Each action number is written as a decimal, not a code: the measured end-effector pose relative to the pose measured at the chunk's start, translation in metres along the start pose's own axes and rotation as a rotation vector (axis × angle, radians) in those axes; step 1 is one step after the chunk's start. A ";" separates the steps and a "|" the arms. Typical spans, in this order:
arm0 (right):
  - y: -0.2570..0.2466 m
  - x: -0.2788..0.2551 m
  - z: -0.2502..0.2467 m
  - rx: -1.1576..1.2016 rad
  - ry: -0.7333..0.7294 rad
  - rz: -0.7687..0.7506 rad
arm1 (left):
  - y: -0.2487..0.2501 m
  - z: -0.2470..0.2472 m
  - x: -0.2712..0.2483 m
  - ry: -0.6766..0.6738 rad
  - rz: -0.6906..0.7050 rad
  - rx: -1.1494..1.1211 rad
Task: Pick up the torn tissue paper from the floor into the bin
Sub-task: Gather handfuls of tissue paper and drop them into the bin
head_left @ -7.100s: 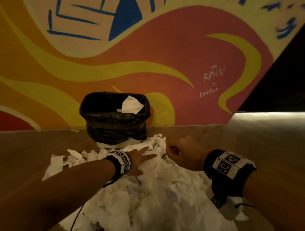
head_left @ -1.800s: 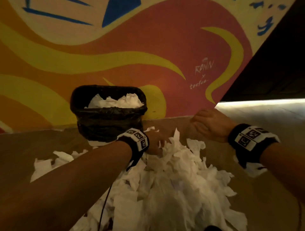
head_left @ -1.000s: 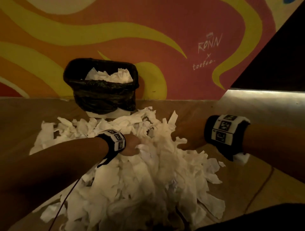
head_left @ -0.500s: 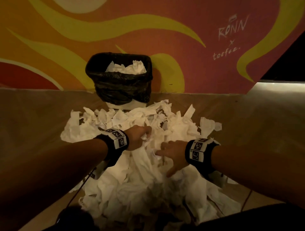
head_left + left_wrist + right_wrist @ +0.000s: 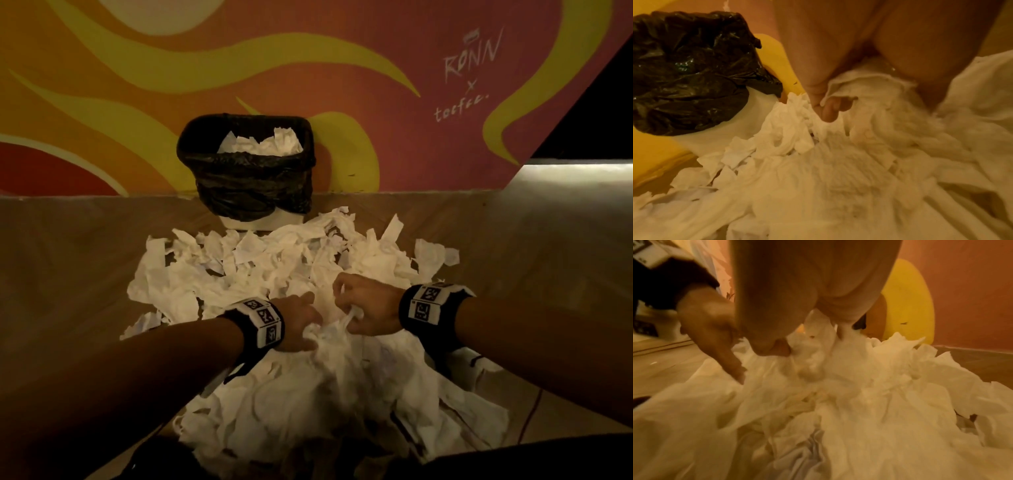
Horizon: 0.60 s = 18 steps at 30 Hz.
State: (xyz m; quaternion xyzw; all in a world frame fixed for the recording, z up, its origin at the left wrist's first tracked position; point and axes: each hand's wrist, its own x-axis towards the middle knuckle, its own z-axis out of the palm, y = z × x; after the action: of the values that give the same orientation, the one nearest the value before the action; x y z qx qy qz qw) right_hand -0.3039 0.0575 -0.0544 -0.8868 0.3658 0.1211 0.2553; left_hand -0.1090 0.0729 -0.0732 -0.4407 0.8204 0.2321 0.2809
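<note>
A big heap of torn white tissue paper (image 5: 274, 267) covers the floor in front of the bin (image 5: 246, 192), which has a black liner and some tissue (image 5: 260, 145) inside. My left hand (image 5: 310, 325) and right hand (image 5: 346, 315) meet at the near middle of the heap, each gripping a bunch of tissue. In the left wrist view my left hand (image 5: 830, 100) curls its thumb and fingers around a wad of tissue (image 5: 869, 84). In the right wrist view my right hand (image 5: 813, 331) has its fingers curled into the tissue (image 5: 818, 356), with the left hand (image 5: 715, 337) beside it.
The painted orange, red and yellow wall (image 5: 376, 102) stands right behind the bin. Bare brown floor (image 5: 68, 257) lies to the left and right of the heap. A thin cable (image 5: 529, 414) runs along the floor at the near right.
Both hands have drawn together and closer to me. The right hand, spread flat on the heap half a second ago, now has its fingers curled round tissue.
</note>
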 end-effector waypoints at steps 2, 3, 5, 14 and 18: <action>-0.002 -0.003 -0.004 0.086 0.066 0.020 | -0.002 -0.004 0.002 0.063 0.023 -0.066; -0.002 -0.005 -0.005 0.115 0.093 0.044 | -0.002 -0.010 0.000 0.079 0.037 -0.100; -0.002 -0.009 -0.006 0.166 0.141 0.092 | -0.007 -0.024 -0.001 0.162 0.072 -0.180; -0.010 -0.012 -0.015 0.294 0.094 0.251 | -0.049 -0.065 -0.015 0.565 0.045 -0.650; -0.019 0.000 -0.011 0.111 -0.020 0.264 | -0.067 -0.078 -0.025 0.639 0.034 -0.814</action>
State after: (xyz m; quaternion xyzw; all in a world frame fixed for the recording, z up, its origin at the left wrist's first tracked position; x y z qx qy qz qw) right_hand -0.2903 0.0624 -0.0380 -0.8142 0.4830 0.1420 0.2892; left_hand -0.0600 0.0049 -0.0079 -0.5499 0.7156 0.3905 -0.1817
